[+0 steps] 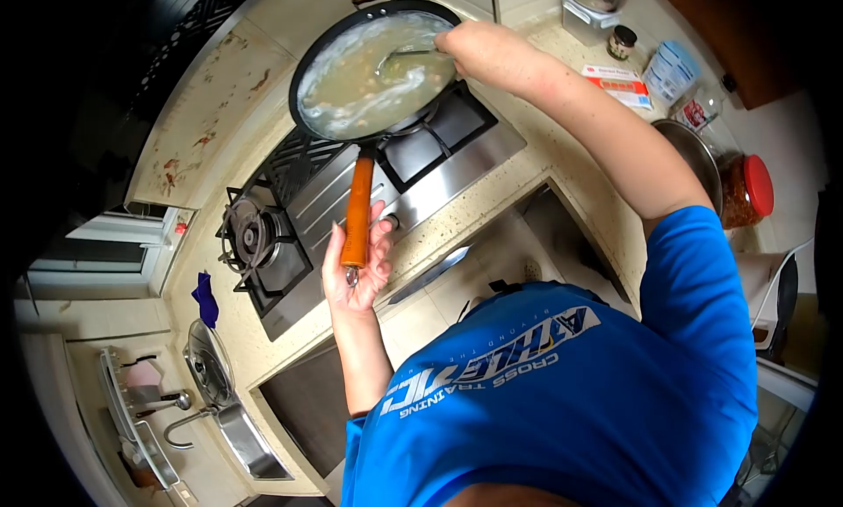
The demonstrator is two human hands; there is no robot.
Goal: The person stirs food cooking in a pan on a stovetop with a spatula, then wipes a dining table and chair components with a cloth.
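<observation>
A dark wok (pixel 303 112) with a wooden handle (pixel 358 208) is over the right burner of the gas stove. It contains a pale, cloudy soup (pixel 369 86) with small bits and white foam. My left hand (pixel 360 266) cradles the handle from below, thumb on one side and fingers curled on the other. At the wok's right rim, my right hand (pixel 487 55) is closed around the end of a metal spoon (pixel 408 52). The spoon's head dips into the soup, so its exact shape is partly hidden.
To the left is a second burner (pixel 253 233). A glass lid (pixel 209 362) leans near the sink (pixel 255 441). Along the right counter stand a red-lidded jar (pixel 746 191), a metal pot (pixel 689 151), a red-and-white box (pixel 619 86) and a small dark jar (pixel 622 42).
</observation>
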